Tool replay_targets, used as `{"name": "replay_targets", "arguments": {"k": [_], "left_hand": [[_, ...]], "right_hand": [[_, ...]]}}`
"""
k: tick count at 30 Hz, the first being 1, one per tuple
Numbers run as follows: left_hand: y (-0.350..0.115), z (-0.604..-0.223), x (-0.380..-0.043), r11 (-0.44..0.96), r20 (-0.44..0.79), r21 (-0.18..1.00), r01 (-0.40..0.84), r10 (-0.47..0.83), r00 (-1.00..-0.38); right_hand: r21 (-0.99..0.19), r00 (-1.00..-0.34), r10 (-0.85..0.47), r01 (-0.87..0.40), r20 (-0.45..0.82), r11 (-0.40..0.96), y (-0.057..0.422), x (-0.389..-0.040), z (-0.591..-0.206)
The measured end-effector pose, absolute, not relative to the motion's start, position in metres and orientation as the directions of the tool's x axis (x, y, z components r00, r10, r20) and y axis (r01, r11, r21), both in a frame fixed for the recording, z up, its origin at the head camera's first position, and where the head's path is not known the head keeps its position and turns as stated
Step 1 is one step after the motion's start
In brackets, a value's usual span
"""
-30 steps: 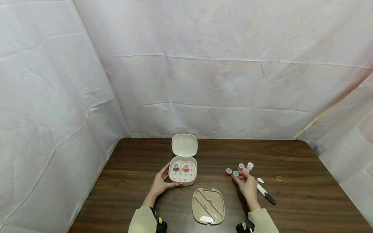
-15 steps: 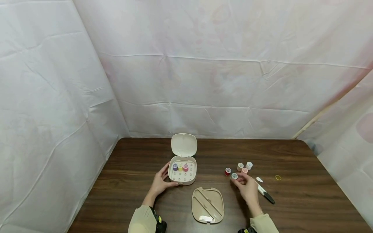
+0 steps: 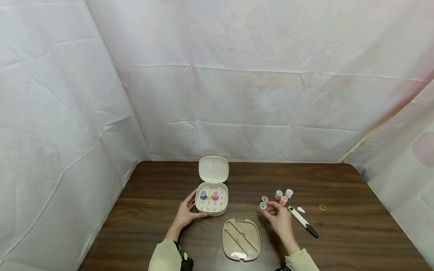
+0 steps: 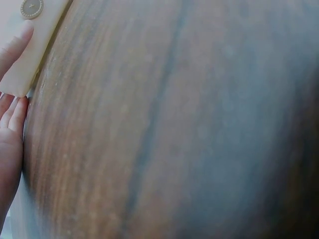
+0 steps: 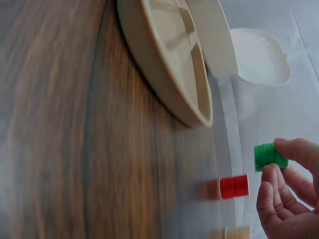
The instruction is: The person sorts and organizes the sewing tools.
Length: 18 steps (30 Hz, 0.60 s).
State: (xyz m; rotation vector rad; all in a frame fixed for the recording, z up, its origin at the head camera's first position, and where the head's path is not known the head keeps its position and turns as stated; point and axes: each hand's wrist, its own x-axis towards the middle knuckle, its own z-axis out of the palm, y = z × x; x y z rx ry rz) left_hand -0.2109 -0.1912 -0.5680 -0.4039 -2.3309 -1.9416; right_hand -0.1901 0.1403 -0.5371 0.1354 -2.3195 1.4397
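Note:
My right hand [image 3: 278, 219] pinches a green thread spool [image 5: 269, 157] between thumb and fingers, off the table beside a red thread spool [image 5: 234, 186]. My left hand [image 3: 185, 213] holds the left front corner of a cream sewing box [image 3: 222, 213]; its thumb lies along the front near a round button [image 4: 32, 8], its fingers along the left side. The box's lid [image 3: 213, 169] stands raised. On the pegs inside sit a purple spool [image 3: 203, 195], a yellow spool [image 3: 209, 197] and a pink spool [image 3: 215, 196].
A beige divided tray [image 3: 241, 240] lies between the hands. Behind the right hand stand a tan spool [image 3: 278, 194], a white spool [image 3: 289, 193] and a salmon spool [image 3: 283, 201]. A black-and-white seam ripper [image 3: 303, 221], a white needle threader [image 3: 301, 209] and a yellow ring [image 3: 323, 207] lie rightward.
My right hand has lifted the green spool and moved it left, in front of the red spool, uncovering more of the seam ripper. My left hand stays on the box.

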Motion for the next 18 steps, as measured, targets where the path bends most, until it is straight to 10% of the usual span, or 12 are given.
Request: {"name": "replay_targets", "arguments": {"k": [18], "left_hand": [[-0.188,-0.555,-0.205,0.162,0.172,0.968,0.194,0.139,-0.975]], "right_hand": [[-0.859,-0.931,0.004,-0.334,0.364,0.388,0.094,-0.2,-0.523]]}}
